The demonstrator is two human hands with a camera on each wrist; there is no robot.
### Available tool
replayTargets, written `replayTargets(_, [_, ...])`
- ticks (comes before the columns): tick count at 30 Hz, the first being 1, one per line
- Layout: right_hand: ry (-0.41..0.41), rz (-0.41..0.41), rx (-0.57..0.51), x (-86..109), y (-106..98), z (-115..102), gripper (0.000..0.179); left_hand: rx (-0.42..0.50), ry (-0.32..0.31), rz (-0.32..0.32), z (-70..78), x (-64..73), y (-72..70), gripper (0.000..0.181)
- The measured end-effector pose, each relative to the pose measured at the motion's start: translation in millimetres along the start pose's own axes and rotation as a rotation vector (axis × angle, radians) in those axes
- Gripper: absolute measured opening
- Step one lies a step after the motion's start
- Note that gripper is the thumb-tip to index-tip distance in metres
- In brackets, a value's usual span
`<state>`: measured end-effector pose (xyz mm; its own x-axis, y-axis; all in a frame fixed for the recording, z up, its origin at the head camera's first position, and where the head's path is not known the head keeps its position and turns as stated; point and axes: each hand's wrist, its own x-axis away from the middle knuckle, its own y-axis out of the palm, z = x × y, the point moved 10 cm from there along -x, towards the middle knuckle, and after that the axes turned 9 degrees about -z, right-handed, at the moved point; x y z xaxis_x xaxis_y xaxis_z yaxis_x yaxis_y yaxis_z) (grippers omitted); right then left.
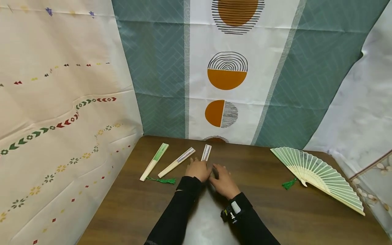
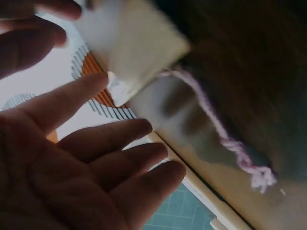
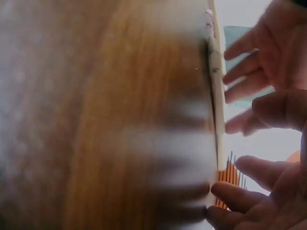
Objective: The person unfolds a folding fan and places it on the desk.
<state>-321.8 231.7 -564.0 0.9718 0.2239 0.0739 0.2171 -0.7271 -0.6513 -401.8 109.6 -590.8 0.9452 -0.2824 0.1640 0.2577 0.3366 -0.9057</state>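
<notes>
A folded fan (image 1: 206, 152) with a pale cover lies on the table ahead of my hands, its near part hidden by them. My left hand (image 1: 198, 169) is beside it with loosely extended fingers; in the left wrist view those fingers (image 2: 139, 167) are spread near the pale fan end (image 2: 148, 43), from which a pink cord (image 2: 206, 105) trails. To the right, my right hand (image 1: 225, 182) is held low, fingers slightly bent and nothing gripped. In the right wrist view the fan's edge (image 3: 217, 96) stands between the table and both hands' fingertips.
Two more folded fans lie to the left, one green-topped (image 1: 154, 161) and one pale (image 1: 176, 162), near a green tassel (image 1: 165, 180). An open green fan (image 1: 321, 177) with its own tassel (image 1: 289, 184) lies at the right. Patterned cloth (image 1: 162, 78) hangs behind the wooden table (image 1: 128, 211).
</notes>
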Motion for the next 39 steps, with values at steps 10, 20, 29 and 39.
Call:
replayTargets(10, [0.030,0.002,-0.023,8.0,-2.8,9.1,0.065,-0.089,-0.048,0.091,-8.3,-6.8,-0.2,0.010])
replayTargets(20, [0.091,-0.010,-0.070,5.2,-3.2,21.1,0.062,0.097,-0.073,0.012,-18.7,2.9,-4.4,0.078])
replayTargets(29, [0.065,0.013,-0.104,8.3,-8.6,29.3,0.062,0.084,0.019,-0.008,-27.6,-2.2,-9.3,0.032])
replayTargets(39, [0.098,0.075,-0.291,29.9,-53.7,-16.7,0.058,0.660,0.254,-0.027,20.1,41.7,-68.9,0.020])
